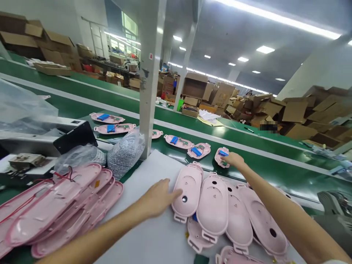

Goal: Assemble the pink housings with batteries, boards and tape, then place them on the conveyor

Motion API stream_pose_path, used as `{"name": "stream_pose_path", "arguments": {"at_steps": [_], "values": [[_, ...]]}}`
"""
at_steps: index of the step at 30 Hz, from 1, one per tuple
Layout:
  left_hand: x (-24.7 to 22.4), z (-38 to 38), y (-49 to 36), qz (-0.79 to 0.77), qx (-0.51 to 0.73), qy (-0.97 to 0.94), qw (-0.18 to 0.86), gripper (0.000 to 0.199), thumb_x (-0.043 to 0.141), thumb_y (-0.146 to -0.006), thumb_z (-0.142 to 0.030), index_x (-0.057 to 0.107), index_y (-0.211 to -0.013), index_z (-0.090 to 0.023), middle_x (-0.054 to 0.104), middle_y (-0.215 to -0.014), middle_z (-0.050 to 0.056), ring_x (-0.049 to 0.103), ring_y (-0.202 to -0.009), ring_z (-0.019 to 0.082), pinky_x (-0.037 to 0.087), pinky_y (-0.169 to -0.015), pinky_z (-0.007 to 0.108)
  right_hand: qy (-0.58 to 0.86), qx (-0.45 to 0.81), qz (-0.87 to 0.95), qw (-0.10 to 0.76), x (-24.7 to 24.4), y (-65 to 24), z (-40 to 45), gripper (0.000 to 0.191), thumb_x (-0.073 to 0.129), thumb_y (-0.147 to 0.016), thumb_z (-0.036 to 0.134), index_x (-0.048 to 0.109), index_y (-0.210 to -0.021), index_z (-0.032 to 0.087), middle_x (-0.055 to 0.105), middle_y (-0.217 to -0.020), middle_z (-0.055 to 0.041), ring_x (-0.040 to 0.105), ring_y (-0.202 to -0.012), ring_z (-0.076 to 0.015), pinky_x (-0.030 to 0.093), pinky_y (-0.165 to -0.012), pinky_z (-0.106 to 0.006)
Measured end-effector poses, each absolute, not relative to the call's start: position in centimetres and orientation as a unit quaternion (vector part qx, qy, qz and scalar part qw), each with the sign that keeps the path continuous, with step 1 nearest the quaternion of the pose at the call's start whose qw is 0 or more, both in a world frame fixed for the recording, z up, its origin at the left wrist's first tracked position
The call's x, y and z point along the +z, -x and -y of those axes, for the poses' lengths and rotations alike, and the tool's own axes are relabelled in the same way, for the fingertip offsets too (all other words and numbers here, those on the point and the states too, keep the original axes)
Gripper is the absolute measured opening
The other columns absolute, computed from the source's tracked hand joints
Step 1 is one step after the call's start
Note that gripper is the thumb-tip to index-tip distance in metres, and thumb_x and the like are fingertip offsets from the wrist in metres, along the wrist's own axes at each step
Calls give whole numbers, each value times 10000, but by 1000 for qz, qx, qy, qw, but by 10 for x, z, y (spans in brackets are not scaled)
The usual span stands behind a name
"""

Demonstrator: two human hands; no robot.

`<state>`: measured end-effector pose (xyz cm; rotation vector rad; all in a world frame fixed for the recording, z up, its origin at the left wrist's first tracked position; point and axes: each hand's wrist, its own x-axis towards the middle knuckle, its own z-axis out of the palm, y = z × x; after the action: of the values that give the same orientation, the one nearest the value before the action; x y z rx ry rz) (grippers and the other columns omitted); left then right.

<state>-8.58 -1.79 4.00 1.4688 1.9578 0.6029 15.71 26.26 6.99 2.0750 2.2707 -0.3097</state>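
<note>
Hands [158, 198] touch two of many pink shells [188, 192].

Left hand [156, 200]: showing bare, no glove, no ring or band showing near the fingers.
Right hand [233, 160]: showing bare too, nothing worn on the fingers.
Left forearm [101, 234]: running bare back from the fingers to the picture's edge, no sleeve, no watch.
Right forearm [286, 216]: running bare as well, no sleeve showing.
</note>
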Motion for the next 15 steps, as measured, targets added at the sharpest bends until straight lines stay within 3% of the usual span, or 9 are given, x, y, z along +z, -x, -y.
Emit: {"name": "stream_pose_path", "arguments": {"at_steps": [2,5,9,10,12,15], "values": [[39,-29,73,-742,186,-562,313,680,535,-761,-645,591,-1145,-87,599,-1210,207,577,-1102,363,463,-900,410,-645,-89,-759,14,94,-168,-242,411,544,-847,423,647,-1081,101,636,-1117,-197,596,-1061,-316,449,-822,-349],[38,-71,61,-746,163,-548,342,642,660,-662,-602,592,-1073,-113,625,-1173,181,612,-1029,343,496,-815,376,-550,-127,-824,39,132,-195,-178,352,573,-817,494,689,-964,196,677,-1022,-95,618,-976,-251,435,-806,-300],[45,-81,61,-731,168,-498,436,618,760,-566,-532,597,-1000,-124,678,-1049,139,661,-909,301,534,-668,320,-399,-150,-885,185,140,-236,-49,354,642,-749,503,705,-950,218,682,-901,-86,633,-807,-266,474,-720,-362],[46,-81,62,-720,176,-479,471,607,784,-543,-502,598,-984,-128,687,-1020,128,668,-882,291,538,-642,310,-392,-147,-882,216,129,-246,-20,404,695,-696,479,701,-995,209,678,-948,-105,633,-834,-296,489,-742,-400],[47,-81,61,-694,199,-460,517,604,814,-513,-438,590,-987,-139,688,-1011,111,673,-859,275,541,-615,297,-385,-129,-882,241,97,-265,23,691,778,-589,405,623,-1211,146,605,-1195,-186,581,-1037,-385,488,-851,-487],[45,-80,56,-690,238,-488,479,660,814,-513,-417,546,-1059,-160,665,-1059,105,669,-838,267,523,-555,287,-410,-96,-887,191,47,-289,43,948,759,-602,327,383,-1441,93,348,-1466,-230,360,-1307,-428,381,-1031,-541]]}}
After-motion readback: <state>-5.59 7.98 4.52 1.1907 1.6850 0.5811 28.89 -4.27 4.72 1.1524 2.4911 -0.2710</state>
